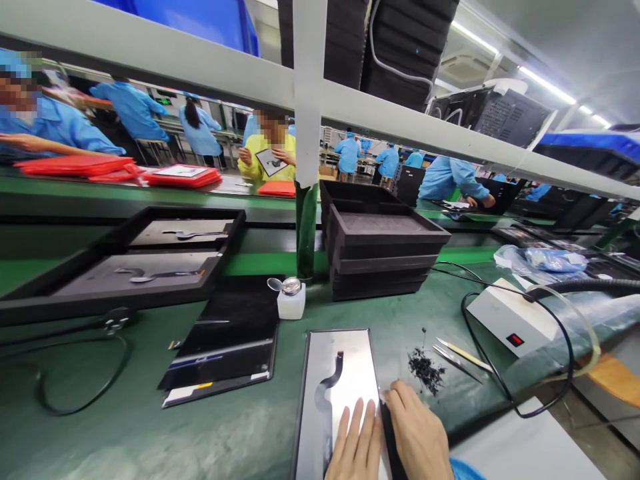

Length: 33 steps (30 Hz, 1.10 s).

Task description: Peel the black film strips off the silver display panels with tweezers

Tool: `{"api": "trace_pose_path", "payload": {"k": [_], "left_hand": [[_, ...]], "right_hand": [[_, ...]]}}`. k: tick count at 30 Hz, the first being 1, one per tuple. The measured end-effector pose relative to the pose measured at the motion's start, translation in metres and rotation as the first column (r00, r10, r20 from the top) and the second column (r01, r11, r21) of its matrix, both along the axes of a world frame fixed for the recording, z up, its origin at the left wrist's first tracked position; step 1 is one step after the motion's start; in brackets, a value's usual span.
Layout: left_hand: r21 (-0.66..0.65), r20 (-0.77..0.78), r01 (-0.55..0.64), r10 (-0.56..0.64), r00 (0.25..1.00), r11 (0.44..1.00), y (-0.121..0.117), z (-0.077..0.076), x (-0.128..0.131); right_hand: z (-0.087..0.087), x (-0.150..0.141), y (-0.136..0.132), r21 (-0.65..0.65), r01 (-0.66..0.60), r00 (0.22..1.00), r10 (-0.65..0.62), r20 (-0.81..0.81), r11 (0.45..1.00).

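Note:
A display panel point(323, 350) lies on the green bench in front of me, silver back up, with a thin black frame. A curved dark flex cable point(332, 380) runs over its back. My left hand point(354, 443) rests flat on the panel, fingers stretched out. At the panel's right edge my right hand point(419, 432) is closed, thumb and index finger pinched together; what is between them is hidden. A black strip point(393, 448) shows between that hand and the panel. Beyond my right hand are a pile of small black scraps point(426, 370), metal tweezers point(457, 361) and a yellow-handled tool point(465, 353).
Left, stacked dark screens point(225, 340) lie near a white pump bottle point(291, 301). Behind are a black tray point(150, 293) with panels, stacked black bins point(385, 247) and a shelf post point(307, 133). A white box point(515, 317) with cables stands right. Co-workers sit across.

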<state>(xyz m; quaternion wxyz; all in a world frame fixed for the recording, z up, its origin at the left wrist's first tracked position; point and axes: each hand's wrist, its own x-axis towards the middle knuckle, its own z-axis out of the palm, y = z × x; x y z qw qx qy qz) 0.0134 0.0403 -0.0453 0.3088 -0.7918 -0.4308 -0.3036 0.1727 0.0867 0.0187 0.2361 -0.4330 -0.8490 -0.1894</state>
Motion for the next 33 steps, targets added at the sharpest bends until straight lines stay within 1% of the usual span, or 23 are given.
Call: {"api": "trace_pose_path", "payload": {"k": [3,6,8,10,14,19,23,27,31,33], "left_hand": [[-0.016,0.051,-0.02,0.021,0.998,1.0,-0.001,-0.004,0.006],[-0.052,0.168,-0.065,0.073,0.983,0.996,-0.004,-0.009,0.017],[-0.056,0.23,-0.065,0.076,0.97,0.996,-0.004,-0.011,0.022],[-0.054,0.257,-0.059,0.071,0.964,0.997,-0.004,-0.012,0.025],[-0.047,0.264,-0.057,0.067,0.962,0.997,-0.003,-0.013,0.025],[-0.035,0.285,-0.052,0.06,0.957,0.998,-0.002,-0.014,0.026],[-0.024,0.28,-0.054,0.059,0.958,0.998,-0.001,-0.014,0.026],[-0.03,0.287,-0.045,0.052,0.956,0.999,-0.001,-0.013,0.025],[-0.019,0.282,-0.041,0.045,0.958,0.999,-0.001,-0.011,0.026],[-0.014,0.285,-0.05,0.052,0.957,0.999,-0.001,-0.01,0.026]], "right_hand": [[0.0,0.0,-0.001,-0.012,0.003,1.0,-0.003,-0.004,1.0],[0.0,0.0,0.0,-0.032,-0.021,1.0,0.022,0.008,0.999],[-0.001,0.0,0.001,-0.027,-0.017,1.0,0.017,-0.004,0.999],[-0.001,0.0,0.001,-0.018,-0.006,1.0,0.006,-0.017,1.0],[-0.003,0.0,-0.001,-0.03,-0.013,1.0,0.013,0.017,0.999],[-0.002,-0.002,-0.001,-0.006,0.019,1.0,-0.019,-0.016,1.0],[0.0,-0.002,-0.001,-0.028,0.003,1.0,-0.003,0.008,1.0],[0.001,-0.003,-0.001,0.01,0.029,1.0,-0.029,-0.011,1.0],[0.002,-0.004,0.0,0.0,0.015,1.0,-0.015,0.001,1.0],[0.003,-0.005,0.0,0.012,0.031,0.999,-0.031,-0.008,0.999]]}}
